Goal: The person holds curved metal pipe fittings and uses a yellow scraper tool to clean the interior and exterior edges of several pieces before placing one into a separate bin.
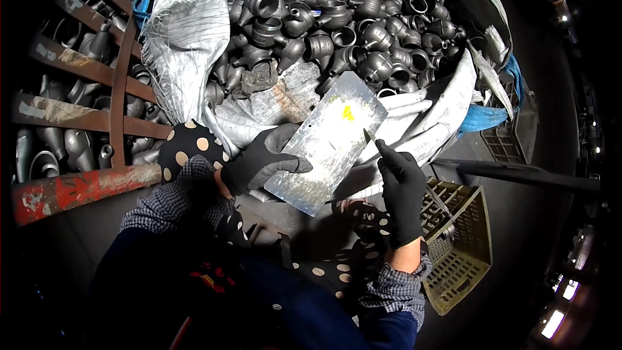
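My left hand (264,161), in a dark glove, grips a flat metal plate (327,146) by its left edge, thumb lying over the top face. The plate is tilted, with a small dab of yellow paste (348,113) near its far end and dull smears toward its near end. My right hand (400,181), also gloved, is closed around a thin, dark, pointed blade (368,136). The blade's tip hangs by the plate's right side, close to the yellow paste; whether it touches is unclear. My right fingers hide the tool's handle.
Beyond the plate, a large white woven sack (184,39) holds many grey metal castings (330,13), round and hollow. A rusty metal crate (118,91) with more castings stands left. A yellow-green plastic crate (466,253) sits at the lower right, beside a dark bar (518,174).
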A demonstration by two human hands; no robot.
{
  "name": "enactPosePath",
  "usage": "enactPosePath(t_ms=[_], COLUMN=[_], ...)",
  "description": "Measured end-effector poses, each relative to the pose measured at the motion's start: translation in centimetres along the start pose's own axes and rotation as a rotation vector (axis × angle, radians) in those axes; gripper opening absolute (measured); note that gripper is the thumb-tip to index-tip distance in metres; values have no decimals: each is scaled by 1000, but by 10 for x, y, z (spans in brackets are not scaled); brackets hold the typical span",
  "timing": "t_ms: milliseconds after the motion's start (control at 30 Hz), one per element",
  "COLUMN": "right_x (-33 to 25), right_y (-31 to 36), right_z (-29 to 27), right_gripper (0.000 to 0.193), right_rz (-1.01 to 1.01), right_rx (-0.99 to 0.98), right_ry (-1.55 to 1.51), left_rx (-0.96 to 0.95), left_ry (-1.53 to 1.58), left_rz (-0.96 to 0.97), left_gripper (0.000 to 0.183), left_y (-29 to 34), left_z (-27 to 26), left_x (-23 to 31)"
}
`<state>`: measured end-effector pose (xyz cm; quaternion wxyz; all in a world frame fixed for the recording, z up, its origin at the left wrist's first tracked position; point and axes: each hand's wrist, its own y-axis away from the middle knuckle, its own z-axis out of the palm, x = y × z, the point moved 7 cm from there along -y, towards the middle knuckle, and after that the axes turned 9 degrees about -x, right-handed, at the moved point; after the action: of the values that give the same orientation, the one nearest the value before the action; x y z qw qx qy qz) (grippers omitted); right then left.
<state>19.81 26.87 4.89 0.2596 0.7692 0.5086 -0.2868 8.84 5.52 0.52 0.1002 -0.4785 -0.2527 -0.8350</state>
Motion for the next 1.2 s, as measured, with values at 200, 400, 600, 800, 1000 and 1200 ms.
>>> enactPosePath(t_ms=[200,400,600,800,1000,1200], right_x=[6,4,5,4,10,8], right_y=[2,5,1,2,4,5], right_z=[3,9,9,3,5,5], right_gripper=[39,37,40,42,40,43], right_rz=[-13,-1,-34,24,12,-10], right_rx=[-55,-130,-79,-16,-79,-76], right_ry=[-47,-159,-152,-86,-151,-24], left_rx=[-3,-9,-3,1,11,13], left_ry=[-35,25,11,1,-6,8], left_rz=[8,-4,6,-24,-20,-27], left_gripper=[64,66,67,69,72,72], left_y=[-2,0,0,0,-1,1], left_z=[0,2,1,2,1,2], left_x=[2,0,0,0,-1,-1])
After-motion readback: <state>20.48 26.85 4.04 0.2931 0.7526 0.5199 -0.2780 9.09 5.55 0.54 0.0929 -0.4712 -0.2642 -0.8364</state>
